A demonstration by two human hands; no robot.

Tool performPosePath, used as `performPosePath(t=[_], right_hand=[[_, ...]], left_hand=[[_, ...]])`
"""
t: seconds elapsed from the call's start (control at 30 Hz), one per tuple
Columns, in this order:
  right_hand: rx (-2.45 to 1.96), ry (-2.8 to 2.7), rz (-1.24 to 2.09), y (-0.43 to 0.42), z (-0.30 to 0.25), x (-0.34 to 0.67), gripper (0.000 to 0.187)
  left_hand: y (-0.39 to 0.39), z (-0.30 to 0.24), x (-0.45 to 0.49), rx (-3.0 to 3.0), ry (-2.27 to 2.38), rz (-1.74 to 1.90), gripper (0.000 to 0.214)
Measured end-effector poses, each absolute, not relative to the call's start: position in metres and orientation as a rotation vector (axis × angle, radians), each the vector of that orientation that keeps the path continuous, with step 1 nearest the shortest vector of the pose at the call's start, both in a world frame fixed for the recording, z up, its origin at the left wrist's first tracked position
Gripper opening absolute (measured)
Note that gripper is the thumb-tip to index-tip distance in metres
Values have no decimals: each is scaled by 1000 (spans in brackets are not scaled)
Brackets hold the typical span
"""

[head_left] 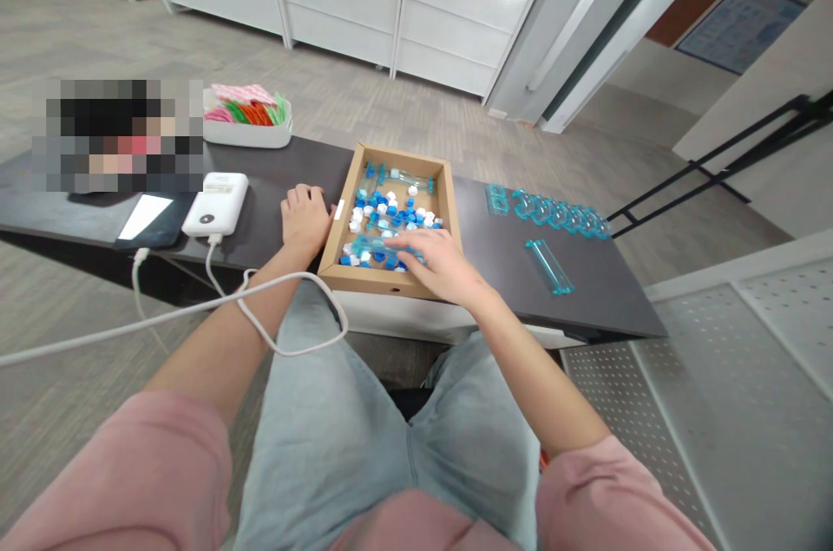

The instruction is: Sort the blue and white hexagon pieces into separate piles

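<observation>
Right hand (433, 260): in the near end of the cardboard tray (338, 240), fingers stretched left over the blue and white caps (390, 206), can't tell if it's actually got one
Left hand (304, 217): resting on the table (501, 273) just left of the tray, loosely curled, holding nothing
Clear tube (550, 266): lying right of the tray

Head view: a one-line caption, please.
Right hand reaches into cardboard tray of blue and white caps; left hand rests beside it on table.

Pink short sleeves (162, 464) both arms; light blue jeans (364, 447)
</observation>
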State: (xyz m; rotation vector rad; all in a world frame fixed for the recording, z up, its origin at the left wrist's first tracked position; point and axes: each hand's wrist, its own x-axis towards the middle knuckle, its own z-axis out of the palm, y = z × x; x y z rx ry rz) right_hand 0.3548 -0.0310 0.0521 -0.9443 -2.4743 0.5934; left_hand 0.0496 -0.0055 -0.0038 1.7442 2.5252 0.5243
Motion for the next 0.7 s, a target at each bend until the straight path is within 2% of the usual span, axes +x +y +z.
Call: performPosePath(t=[0.13, 0.23, 0.4, 0.5, 0.6, 0.7], right_hand=[[-852, -2569, 589, -32, 50, 333, 35], [-952, -2452, 503, -22, 45, 361, 37], [-1375, -2119, 145, -1, 29, 469, 39], [-1765, -1896, -15, 1, 9, 537, 48], [-2014, -1788, 54, -6, -15, 583, 54], [-1855, -1779, 192, -15, -34, 603, 46]], left_hand=[[-6, -3, 50, 1768, 2519, 503, 57], [-6, -4, 49, 1781, 2513, 515, 57], [-5, -6, 49, 1774, 2497, 563, 55], [-6, -4, 50, 1774, 2495, 558, 55], [-7, -2, 51, 1764, 2496, 536, 55], [-7, -1, 51, 1760, 2487, 543, 54]])
